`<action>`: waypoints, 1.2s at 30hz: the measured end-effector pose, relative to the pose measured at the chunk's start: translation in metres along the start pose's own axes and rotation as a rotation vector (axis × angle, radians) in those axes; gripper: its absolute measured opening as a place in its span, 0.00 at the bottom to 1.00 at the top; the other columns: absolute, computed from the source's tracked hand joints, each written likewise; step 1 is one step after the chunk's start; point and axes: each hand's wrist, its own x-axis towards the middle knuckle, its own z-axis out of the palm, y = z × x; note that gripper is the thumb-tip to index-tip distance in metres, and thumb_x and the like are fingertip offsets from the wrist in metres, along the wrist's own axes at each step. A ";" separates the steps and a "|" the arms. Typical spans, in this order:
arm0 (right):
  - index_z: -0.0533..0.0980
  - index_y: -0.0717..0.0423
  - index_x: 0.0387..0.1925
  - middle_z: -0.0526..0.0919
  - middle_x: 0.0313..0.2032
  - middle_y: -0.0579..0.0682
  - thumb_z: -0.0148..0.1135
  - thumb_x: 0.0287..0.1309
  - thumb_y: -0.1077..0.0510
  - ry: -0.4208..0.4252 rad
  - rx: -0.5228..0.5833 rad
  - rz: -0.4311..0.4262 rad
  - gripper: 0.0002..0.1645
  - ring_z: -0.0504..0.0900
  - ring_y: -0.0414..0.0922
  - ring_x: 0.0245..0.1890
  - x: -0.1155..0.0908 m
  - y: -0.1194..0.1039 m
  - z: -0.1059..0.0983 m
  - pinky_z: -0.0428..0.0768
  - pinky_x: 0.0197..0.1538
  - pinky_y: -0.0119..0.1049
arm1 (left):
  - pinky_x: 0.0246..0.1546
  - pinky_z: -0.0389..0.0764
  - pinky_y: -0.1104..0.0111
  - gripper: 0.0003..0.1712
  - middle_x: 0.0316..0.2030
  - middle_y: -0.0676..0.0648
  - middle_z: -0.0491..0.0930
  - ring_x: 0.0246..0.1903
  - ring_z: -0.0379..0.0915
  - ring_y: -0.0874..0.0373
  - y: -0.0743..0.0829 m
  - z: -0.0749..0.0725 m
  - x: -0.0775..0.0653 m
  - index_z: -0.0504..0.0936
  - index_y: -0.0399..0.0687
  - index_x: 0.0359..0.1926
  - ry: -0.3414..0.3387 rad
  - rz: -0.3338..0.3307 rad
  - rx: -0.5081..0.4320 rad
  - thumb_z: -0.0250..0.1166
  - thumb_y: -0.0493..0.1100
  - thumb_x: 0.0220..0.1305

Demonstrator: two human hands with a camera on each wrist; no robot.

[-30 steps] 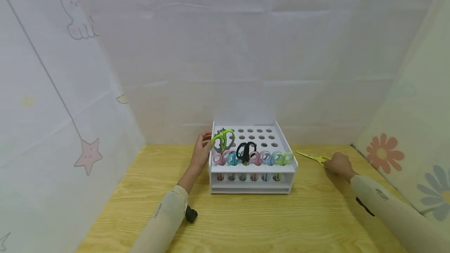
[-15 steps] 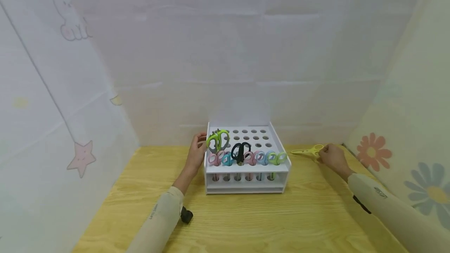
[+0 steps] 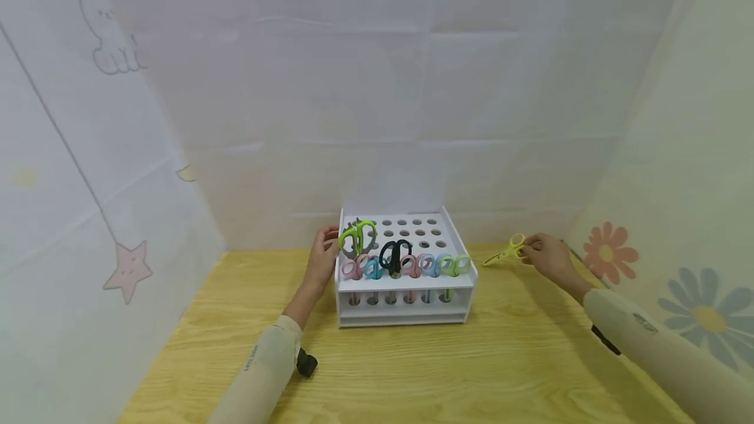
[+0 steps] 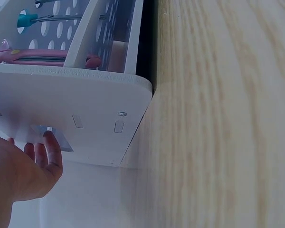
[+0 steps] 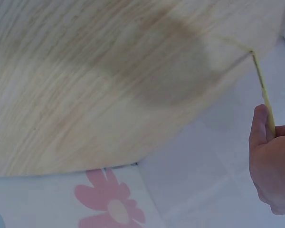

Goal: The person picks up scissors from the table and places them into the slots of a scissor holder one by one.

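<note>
In the head view, a white rack [image 3: 403, 285] with rows of round holes stands on the table. Several scissors hang handles-up in its front row, black scissors [image 3: 395, 257] among them, and lime-green scissors [image 3: 357, 239] stand behind at the left. My left hand [image 3: 323, 257] is at the rack's left side wall, fingers loosely bent by a cut-out, as the left wrist view shows; firm contact is unclear. My right hand [image 3: 546, 257] pinches yellow scissors [image 3: 505, 252] by one handle loop, right of the rack. Their blades slant down, tip at the tabletop.
The wood-grain table [image 3: 400, 371] is bounded by a pale back wall [image 3: 377, 116] and printed side sheets, with a red flower [image 3: 609, 252] at the right. Several holes in the rack's back rows hold nothing.
My right hand has taken the yellow scissors, lying flat before, and raised their handle end, tilting them. The whole scene has shifted left in the head view. My left hand stays beside the rack.
</note>
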 end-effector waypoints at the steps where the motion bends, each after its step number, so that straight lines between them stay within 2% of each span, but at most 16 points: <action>1: 0.69 0.80 0.51 0.82 0.44 0.75 0.51 0.75 0.67 -0.002 0.003 -0.017 0.15 0.86 0.64 0.41 0.001 -0.003 -0.001 0.85 0.37 0.35 | 0.63 0.65 0.47 0.27 0.64 0.36 0.69 0.60 0.67 0.41 -0.001 -0.001 0.001 0.68 0.39 0.68 -0.001 0.002 0.001 0.57 0.42 0.72; 6: 0.71 0.76 0.51 0.82 0.44 0.74 0.53 0.75 0.66 -0.007 0.021 -0.056 0.14 0.86 0.63 0.42 0.008 -0.029 -0.008 0.85 0.41 0.37 | 0.63 0.65 0.46 0.27 0.64 0.35 0.69 0.60 0.67 0.40 -0.001 -0.006 0.002 0.68 0.38 0.68 -0.001 0.008 -0.004 0.57 0.42 0.72; 10: 0.73 0.73 0.51 0.84 0.43 0.70 0.55 0.75 0.64 0.009 0.001 -0.096 0.13 0.86 0.62 0.42 0.012 -0.058 -0.014 0.85 0.41 0.36 | 0.63 0.64 0.48 0.26 0.64 0.35 0.69 0.60 0.66 0.39 -0.001 -0.010 0.000 0.68 0.39 0.69 -0.006 -0.012 -0.011 0.57 0.41 0.73; 12: 0.73 0.73 0.51 0.84 0.44 0.70 0.56 0.74 0.63 0.012 0.007 -0.118 0.13 0.87 0.59 0.41 0.013 -0.075 -0.017 0.85 0.41 0.35 | 0.64 0.63 0.48 0.26 0.65 0.35 0.68 0.61 0.65 0.39 -0.001 -0.012 0.000 0.67 0.39 0.69 -0.011 -0.024 -0.013 0.57 0.40 0.74; 17: 0.74 0.73 0.52 0.84 0.45 0.70 0.58 0.73 0.63 0.019 0.076 -0.161 0.15 0.88 0.40 0.37 0.015 -0.116 -0.024 0.84 0.40 0.33 | 0.65 0.63 0.46 0.26 0.65 0.33 0.67 0.62 0.64 0.38 0.000 -0.015 0.001 0.66 0.34 0.70 -0.026 -0.044 0.002 0.55 0.38 0.75; 20: 0.76 0.71 0.52 0.85 0.45 0.69 0.59 0.73 0.63 0.026 0.113 -0.180 0.14 0.87 0.35 0.36 0.017 -0.137 -0.029 0.84 0.41 0.33 | 0.65 0.63 0.47 0.27 0.65 0.33 0.67 0.62 0.64 0.38 0.001 -0.015 0.002 0.66 0.34 0.70 -0.028 -0.044 0.001 0.56 0.39 0.75; 24: 0.78 0.68 0.51 0.86 0.44 0.65 0.62 0.71 0.60 0.003 0.123 -0.199 0.14 0.87 0.38 0.38 0.017 -0.159 -0.034 0.84 0.42 0.34 | 0.65 0.62 0.47 0.27 0.64 0.35 0.68 0.62 0.65 0.39 0.003 -0.012 0.002 0.67 0.37 0.70 -0.014 -0.023 -0.012 0.57 0.41 0.74; 30: 0.79 0.67 0.51 0.87 0.44 0.63 0.63 0.70 0.62 -0.124 0.125 -0.215 0.13 0.88 0.47 0.41 0.013 -0.185 -0.032 0.84 0.44 0.36 | 0.63 0.64 0.48 0.26 0.62 0.37 0.70 0.60 0.66 0.40 0.008 -0.009 -0.002 0.69 0.38 0.68 -0.002 0.004 -0.006 0.58 0.41 0.73; 34: 0.81 0.64 0.47 0.88 0.43 0.58 0.62 0.70 0.63 -0.162 0.012 -0.243 0.09 0.88 0.46 0.40 0.010 -0.189 -0.023 0.84 0.43 0.38 | 0.63 0.66 0.48 0.26 0.62 0.36 0.70 0.59 0.67 0.39 0.008 -0.005 -0.002 0.68 0.37 0.68 -0.009 0.001 -0.010 0.57 0.41 0.74; 36: 0.82 0.62 0.45 0.88 0.42 0.56 0.63 0.69 0.63 -0.166 -0.045 -0.256 0.07 0.87 0.46 0.40 0.006 -0.188 -0.018 0.83 0.42 0.39 | 0.61 0.67 0.47 0.26 0.62 0.37 0.70 0.59 0.68 0.40 0.000 -0.002 -0.002 0.69 0.38 0.68 -0.007 -0.005 -0.005 0.57 0.42 0.73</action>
